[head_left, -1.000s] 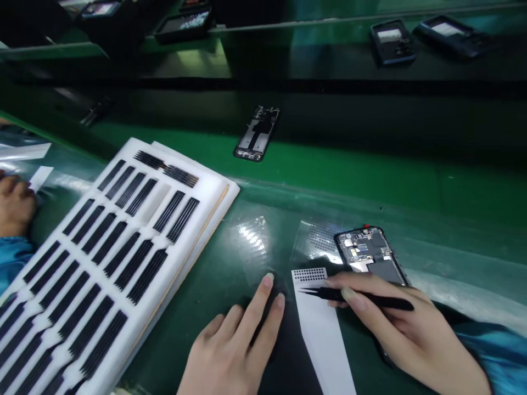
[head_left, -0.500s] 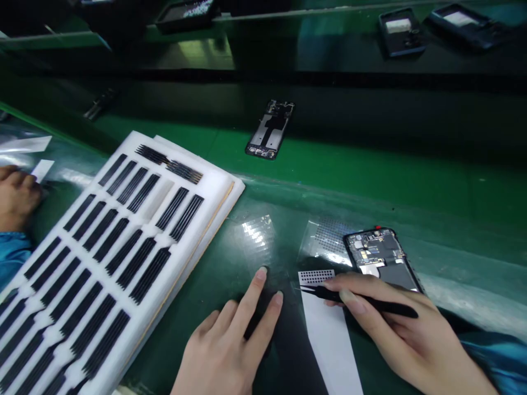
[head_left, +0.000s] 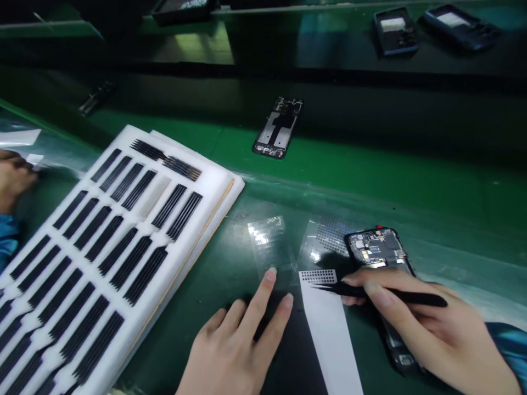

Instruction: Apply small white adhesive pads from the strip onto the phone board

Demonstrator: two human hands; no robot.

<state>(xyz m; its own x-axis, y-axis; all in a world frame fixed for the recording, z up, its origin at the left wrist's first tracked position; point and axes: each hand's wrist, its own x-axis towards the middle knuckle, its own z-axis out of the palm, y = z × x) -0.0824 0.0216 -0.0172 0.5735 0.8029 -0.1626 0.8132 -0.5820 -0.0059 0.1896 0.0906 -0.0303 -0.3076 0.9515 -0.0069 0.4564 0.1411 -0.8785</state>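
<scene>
White dotted strip (head_left: 331,340): lies on the green desk (head_left: 206,307), right of centre; long axis runs from its dotted far end toward the desk's near side, angling slightly right.
Tweezers (head_left: 415,298): black, lying across the strip's axis; tips point left, over the white just on the near side of the black dots (head_left: 318,276). Contact of tips with strip cannot be confirmed.
Right hand (head_left: 444,332): thumb and index finger pinching the tweezers; nearer to the dots than the other hand, with the strip to its left.
Left hand (head_left: 228,351): palm down, index and middle fingers extended and slightly apart, left of the strip; grips nothing visible.
Clear film (head_left: 269,241): index fingertip at its near end.
Opened phone (head_left: 379,247): circuit board exposed, right of the strip, partly hidden by the right hand.
Dotted clear sheet (head_left: 329,233): between film and phone, toward the desk's far edge.
Foam tray (head_left: 220,178): left of the left hand, holding black strips (head_left: 185,216); far right corner near the desk's far edge.
Second phone (head_left: 280,129): opened, beyond that edge.
Co-worker's hand (head_left: 14,178): left of the tray.
</scene>
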